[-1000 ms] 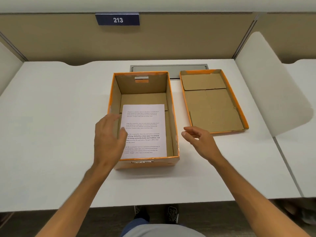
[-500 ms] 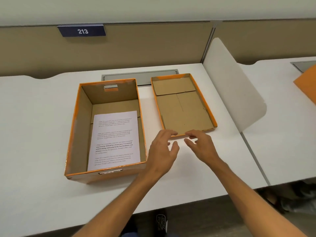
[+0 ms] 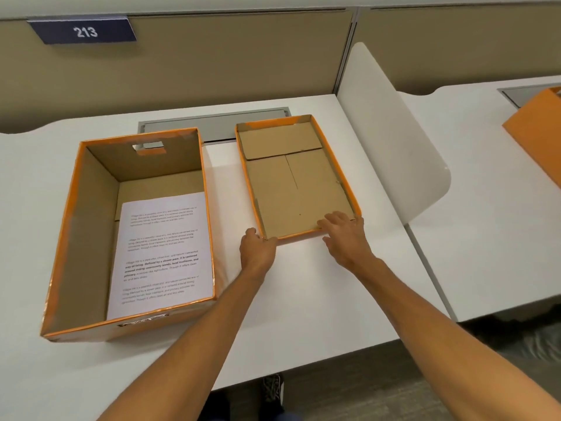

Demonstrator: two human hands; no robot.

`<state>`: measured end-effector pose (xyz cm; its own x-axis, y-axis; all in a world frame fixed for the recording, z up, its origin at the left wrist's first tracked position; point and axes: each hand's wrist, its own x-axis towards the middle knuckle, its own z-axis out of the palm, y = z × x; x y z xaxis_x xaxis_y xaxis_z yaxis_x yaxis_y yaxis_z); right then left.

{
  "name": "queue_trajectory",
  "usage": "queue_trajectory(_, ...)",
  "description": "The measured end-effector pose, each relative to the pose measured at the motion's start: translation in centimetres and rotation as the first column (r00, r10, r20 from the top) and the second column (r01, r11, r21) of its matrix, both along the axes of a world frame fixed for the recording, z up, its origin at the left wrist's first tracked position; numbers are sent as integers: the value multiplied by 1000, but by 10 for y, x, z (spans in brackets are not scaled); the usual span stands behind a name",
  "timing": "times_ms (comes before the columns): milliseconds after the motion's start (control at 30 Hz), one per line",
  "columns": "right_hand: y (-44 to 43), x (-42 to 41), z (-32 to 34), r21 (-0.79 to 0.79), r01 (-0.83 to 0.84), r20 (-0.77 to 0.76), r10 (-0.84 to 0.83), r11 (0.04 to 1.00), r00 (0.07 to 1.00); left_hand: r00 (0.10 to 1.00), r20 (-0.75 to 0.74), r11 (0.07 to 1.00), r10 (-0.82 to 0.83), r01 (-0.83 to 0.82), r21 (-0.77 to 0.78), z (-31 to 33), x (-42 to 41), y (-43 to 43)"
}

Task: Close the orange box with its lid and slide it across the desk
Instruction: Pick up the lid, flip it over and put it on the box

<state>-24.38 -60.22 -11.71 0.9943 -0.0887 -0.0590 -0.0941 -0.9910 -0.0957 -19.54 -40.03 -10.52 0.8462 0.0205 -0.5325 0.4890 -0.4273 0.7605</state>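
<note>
The orange box (image 3: 79, 226) stands open on the left of the white desk (image 3: 303, 302), with a printed sheet of paper (image 3: 161, 253) lying flat on its bottom. Its lid (image 3: 291, 189) lies upside down to the right of it, brown inside facing up. My left hand (image 3: 256, 253) grips the lid's near left corner. At the near right corner is my right hand (image 3: 346, 238), fingers hooked over the rim into the lid. The lid still rests flat on the desk.
A white curved divider (image 3: 394, 153) stands just right of the lid. Beyond it, on the neighbouring desk, is another orange box (image 3: 534, 126). A grey cable slot (image 3: 212, 123) runs behind both parts, under a beige partition with a "213" sign (image 3: 83, 31).
Both hands moved from the open box over to the lid's near edge and took hold of its two near corners. My head turned right, so the box now sits further left in view.
</note>
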Motion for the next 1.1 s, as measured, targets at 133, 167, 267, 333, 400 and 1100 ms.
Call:
queue_trajectory(133, 10, 8, -4, -20, -23, -54, 22, 1000, 998, 986, -77, 984, 148, -154, -90, -6, 11, -5)
queue_trajectory(167, 13, 8, -5, -35, -24, -59, 22, 999, 998, 975, -118, 973, 186, -200, -119, -7, 14, -6)
queue_trajectory(267, 17, 7, -9, -26, -7, -32, 6, 1000, 999, 954, -196, 951, 227, -260, -166, -10, 19, -9)
queue_trajectory(333, 17, 7, -7, 6, 8, -3, -8, 1000, 1000, 950, -223, 944, 217, -263, -201, -8, 22, -11)
queue_trajectory(400, 16, 6, -3, 52, 25, 23, -26, 998, 999, 951, -225, 933, 213, -266, -242, -1, 25, -12)
queue_trajectory(1100, 30, 38, 103, 338, -13, 603, -206, 941, 770, 999, -39, 747, 26, -46, -663, 101, 31, -46)
